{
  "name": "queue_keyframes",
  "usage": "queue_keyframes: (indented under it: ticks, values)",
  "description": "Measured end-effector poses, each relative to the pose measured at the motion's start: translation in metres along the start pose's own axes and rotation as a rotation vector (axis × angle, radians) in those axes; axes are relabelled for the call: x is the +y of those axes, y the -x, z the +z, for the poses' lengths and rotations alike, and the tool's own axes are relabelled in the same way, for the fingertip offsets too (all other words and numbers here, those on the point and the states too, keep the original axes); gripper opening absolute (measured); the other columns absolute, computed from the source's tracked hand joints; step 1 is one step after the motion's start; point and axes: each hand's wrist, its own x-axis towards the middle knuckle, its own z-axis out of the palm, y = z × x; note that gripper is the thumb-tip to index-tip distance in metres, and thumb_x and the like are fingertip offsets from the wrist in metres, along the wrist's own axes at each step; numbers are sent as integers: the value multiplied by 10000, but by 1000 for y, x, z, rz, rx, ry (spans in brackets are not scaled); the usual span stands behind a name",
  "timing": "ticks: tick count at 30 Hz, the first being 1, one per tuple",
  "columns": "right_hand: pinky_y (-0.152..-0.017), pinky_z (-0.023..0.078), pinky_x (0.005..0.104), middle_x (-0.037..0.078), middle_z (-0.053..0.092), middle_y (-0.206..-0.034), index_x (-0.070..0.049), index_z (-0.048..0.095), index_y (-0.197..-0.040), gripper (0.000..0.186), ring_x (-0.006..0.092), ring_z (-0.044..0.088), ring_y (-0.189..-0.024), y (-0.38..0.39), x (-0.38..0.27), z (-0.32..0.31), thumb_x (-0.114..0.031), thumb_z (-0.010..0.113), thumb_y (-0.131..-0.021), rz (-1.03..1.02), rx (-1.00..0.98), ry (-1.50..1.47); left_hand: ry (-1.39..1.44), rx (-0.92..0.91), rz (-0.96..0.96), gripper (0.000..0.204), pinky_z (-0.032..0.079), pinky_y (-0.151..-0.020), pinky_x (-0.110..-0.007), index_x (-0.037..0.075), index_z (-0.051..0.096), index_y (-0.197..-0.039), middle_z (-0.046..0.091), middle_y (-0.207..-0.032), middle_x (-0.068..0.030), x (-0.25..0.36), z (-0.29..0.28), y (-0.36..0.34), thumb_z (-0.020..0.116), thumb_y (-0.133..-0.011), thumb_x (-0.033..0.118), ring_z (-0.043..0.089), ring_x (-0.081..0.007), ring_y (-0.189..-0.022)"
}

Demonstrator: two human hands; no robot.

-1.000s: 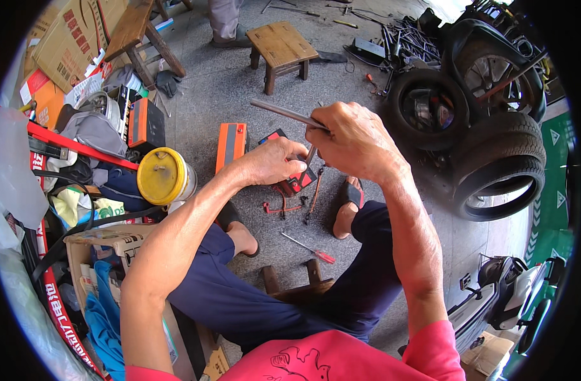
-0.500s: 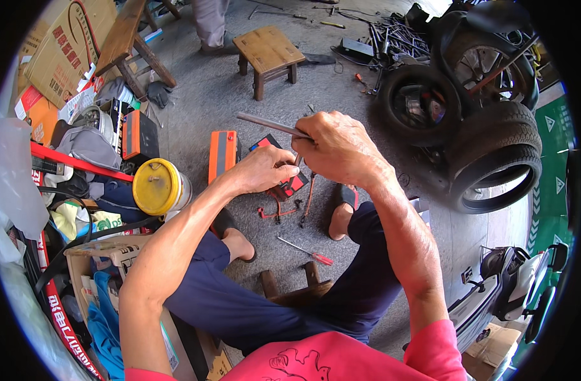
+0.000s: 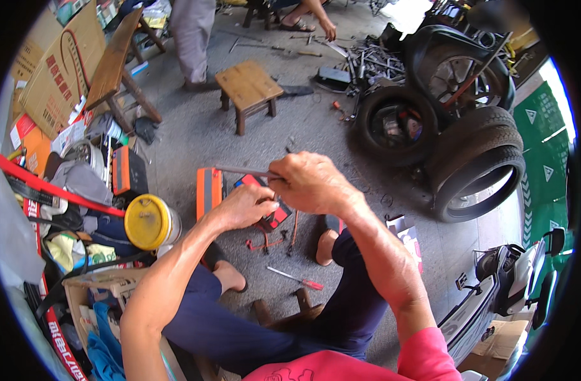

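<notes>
My right hand [image 3: 312, 182] is closed around a long, flat grey metal bar [image 3: 244, 170], possibly a file; its free end points left. My left hand [image 3: 244, 206] is closed beside it, thumb and fingers pinched on something too small to make out. Beneath both hands, a red and black battery [image 3: 281, 218] sits on the floor, partly covered by them. An orange and grey box-shaped battery [image 3: 209, 189] stands just left of it. Red wire leads [image 3: 265, 243] lie on the near side. Closer to me rests a screwdriver [image 3: 297, 277] with a red handle.
Left stand a yellow-lidded bucket [image 3: 147, 222], another orange-black battery [image 3: 129, 171] and a cardboard box [image 3: 106, 279]. A low wooden stool [image 3: 249, 86] is ahead. Tyres [image 3: 481, 184] and scattered tools [image 3: 373, 66] occupy the right. Far off, another person's hand [image 3: 328, 29] reaches down; someone stands nearby.
The view has tilted up, so the scene sits lower and the other person's hand has come in at the top. The bar lies more level. Both hands keep their grips.
</notes>
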Motion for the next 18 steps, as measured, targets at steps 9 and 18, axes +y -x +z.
queue_keyframes:
  ticks: [9,18]
  values:
    - [-797,531,451,174,702,-842,-83,720,-917,197,353,687,-885,-4,0,-18,-220,649,-795,-60,-93,-43,59,-11,-49,338,515,-750,-422,-25,622,-1014,675,-843,-187,16,1,2,580,-936,301,683,-312,-820]
    - [-529,547,365,137,690,-672,-52,720,-706,93,271,716,-653,13,-28,11,-136,684,-684,-86,123,246,40,32,122,204,505,-814,-449,-14,648,-1005,672,-981,-256,-2,12,2,580,-839,83,639,-404,-1020]
